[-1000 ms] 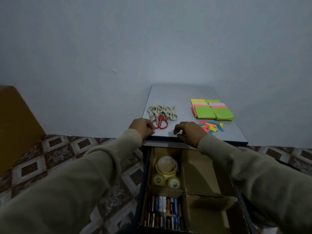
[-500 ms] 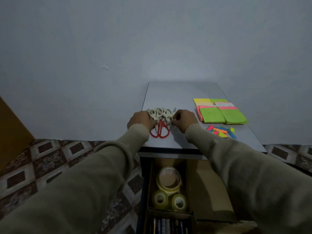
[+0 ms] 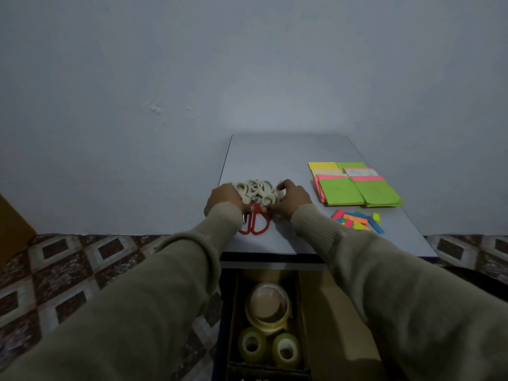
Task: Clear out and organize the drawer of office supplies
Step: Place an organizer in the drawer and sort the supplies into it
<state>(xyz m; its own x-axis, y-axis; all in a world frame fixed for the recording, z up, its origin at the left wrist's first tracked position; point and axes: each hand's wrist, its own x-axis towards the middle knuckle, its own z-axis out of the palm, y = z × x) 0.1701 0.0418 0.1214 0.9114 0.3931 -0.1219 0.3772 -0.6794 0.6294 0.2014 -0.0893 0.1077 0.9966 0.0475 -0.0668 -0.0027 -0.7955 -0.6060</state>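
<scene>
No brand, label or legible writing is visible on any item; a pale label strip on one of the sticky-note pads (image 3: 357,185) is too blurred to read.

A cluster of scissors (image 3: 257,192), most with cream handles and one pair with red handles (image 3: 254,222), lies on the grey worktop (image 3: 275,158). The left hand (image 3: 222,200) sits at the cluster's left edge, fingers curled against the cream handles. The right hand (image 3: 291,199) sits at the right edge, fingers curled in against the handles; whether either hand fully grips a pair cannot be told. The red handles project toward the person, between the two wrists.

The sticky-note pads, green, yellow and pink, lie to the right of the right hand, apart from it. A scatter of coloured page flags (image 3: 357,220) lies just nearer the person than the pads, right of the right sleeve.

Below the worktop edge, between the forearms, the open drawer (image 3: 324,312) holds one large tape roll (image 3: 268,307) and two small tape rolls (image 3: 268,347) in its left compartment.
</scene>
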